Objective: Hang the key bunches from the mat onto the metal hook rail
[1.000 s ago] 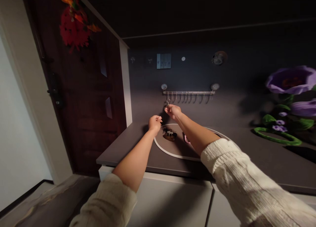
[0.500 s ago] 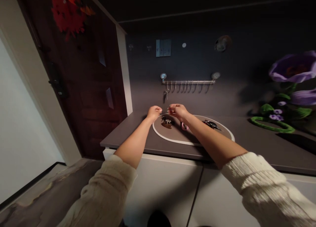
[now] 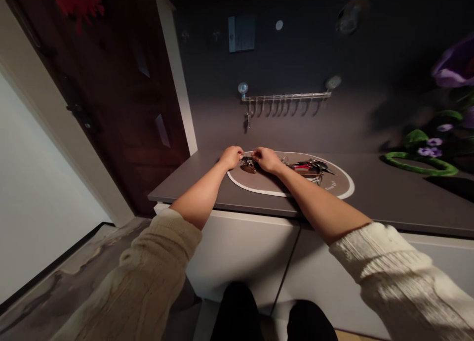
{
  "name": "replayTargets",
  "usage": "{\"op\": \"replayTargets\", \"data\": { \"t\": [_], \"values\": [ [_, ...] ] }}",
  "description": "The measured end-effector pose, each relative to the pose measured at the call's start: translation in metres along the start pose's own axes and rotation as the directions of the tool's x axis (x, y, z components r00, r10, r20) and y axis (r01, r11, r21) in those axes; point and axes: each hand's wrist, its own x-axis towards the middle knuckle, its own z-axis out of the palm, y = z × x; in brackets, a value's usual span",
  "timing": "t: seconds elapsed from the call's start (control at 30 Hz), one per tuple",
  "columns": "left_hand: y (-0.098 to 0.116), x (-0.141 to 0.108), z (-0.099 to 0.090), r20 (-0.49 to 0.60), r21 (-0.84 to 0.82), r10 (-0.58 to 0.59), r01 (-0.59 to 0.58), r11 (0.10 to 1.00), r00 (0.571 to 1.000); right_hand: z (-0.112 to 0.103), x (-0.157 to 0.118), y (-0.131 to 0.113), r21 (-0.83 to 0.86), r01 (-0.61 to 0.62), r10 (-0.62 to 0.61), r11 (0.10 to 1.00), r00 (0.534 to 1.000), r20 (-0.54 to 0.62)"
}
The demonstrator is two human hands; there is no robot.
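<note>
On the brown oval mat [image 3: 274,188] with a white rim lies a bunch of keys [image 3: 246,161] with a brown fob [image 3: 249,168]. My left hand [image 3: 231,156] pinches at the left side of this bunch, fingertips pressed together. From the other side my right hand [image 3: 265,159] reaches in with curled fingers closed at the keys' upper right. Exactly which piece each hand grips is too small to tell. To the right of my right hand, a pile of keys and dark and red items [image 3: 313,167] rests on the mat, partly behind my forearm.
A clear rail with several hooks [image 3: 287,98] is fixed to the dark wall; a key [image 3: 248,119] hangs at its left end. Purple flowers [image 3: 431,148] with a green ring stand at right. A dark red door [image 3: 148,138] is at left, beside the grey counter [image 3: 185,183].
Both hands have come down from above the mat onto the bunch of keys. The view has tilted downward, and the pile at right shows more fully. The key on the rail still hangs.
</note>
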Motion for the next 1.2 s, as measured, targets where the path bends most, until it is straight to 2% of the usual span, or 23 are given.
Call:
{"op": "replayTargets", "data": {
  "t": [0.37,0.7,0.93,1.2],
  "values": [
    [0.003,-0.001,-0.004,0.055,0.097,-0.016,0.010,0.995,0.998,0.002,0.002,-0.002,-0.087,0.036,-0.033,0.996,0.999,0.033],
    [0.005,-0.001,-0.008,0.008,0.060,0.026,-0.026,0.998,1.000,0.001,0.001,-0.002,-0.071,0.030,-0.027,0.997,0.999,0.042],
    [0.011,-0.001,-0.012,-0.063,-0.024,0.023,-0.025,0.999,0.998,0.000,0.000,-0.004,-0.130,0.046,-0.037,0.990,0.997,0.073],
    [0.012,0.001,-0.013,-0.144,-0.230,-0.025,-0.008,0.973,0.989,-0.003,-0.003,-0.006,-0.158,0.031,-0.015,0.987,0.995,0.100]
  ]
}}
